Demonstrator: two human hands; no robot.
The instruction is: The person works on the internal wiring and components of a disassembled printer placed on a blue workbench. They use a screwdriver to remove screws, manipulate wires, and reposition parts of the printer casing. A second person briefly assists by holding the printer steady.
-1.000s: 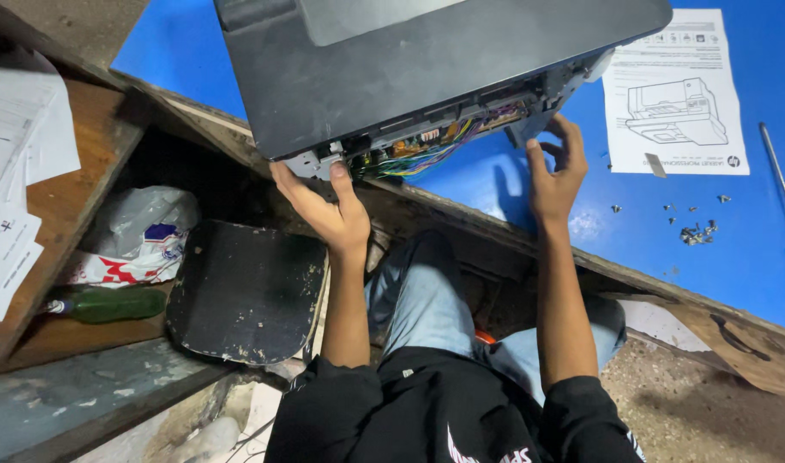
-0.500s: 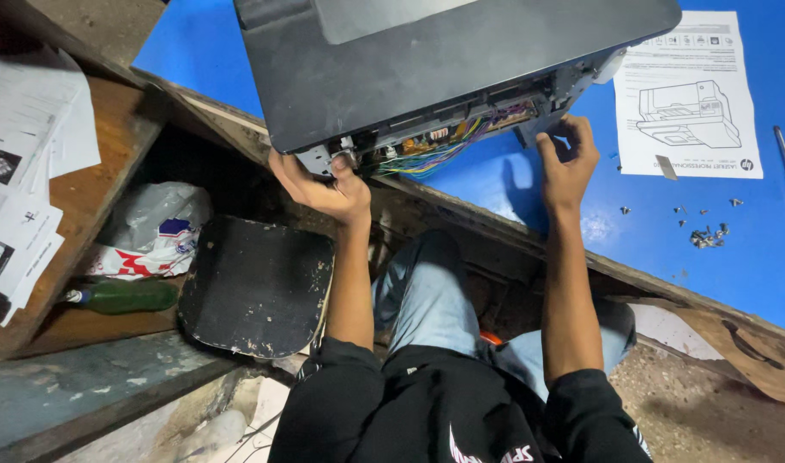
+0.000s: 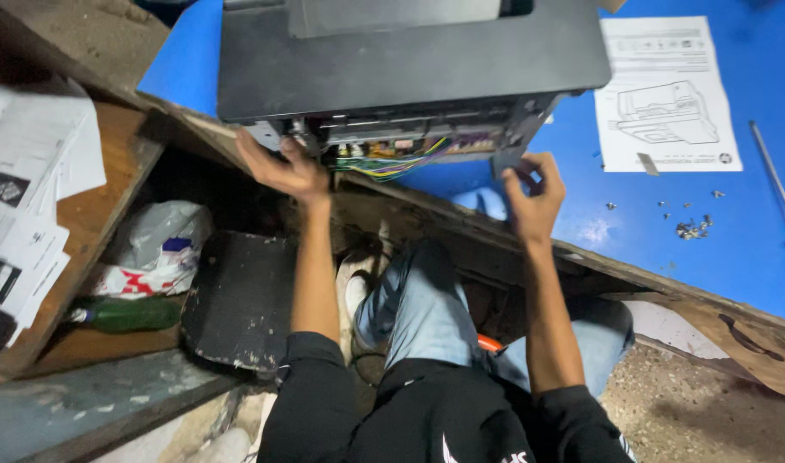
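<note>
I see a blue tabletop (image 3: 684, 257) with a worn wooden edge (image 3: 667, 283). On my left stands a wooden shelf (image 3: 75, 257), and below is a rough, gritty floor (image 3: 709, 411). The light is dim.

A white printed sheet with a line drawing (image 3: 667, 94) lies on the blue tabletop (image 3: 667, 231) near scattered small screws (image 3: 691, 225). Below left: a green glass bottle (image 3: 126, 315), crumpled white plastic bag (image 3: 156, 249), loose white papers (image 3: 24, 206).

Black printer (image 3: 409, 64), open side, coloured wires (image 3: 392, 163)
</note>
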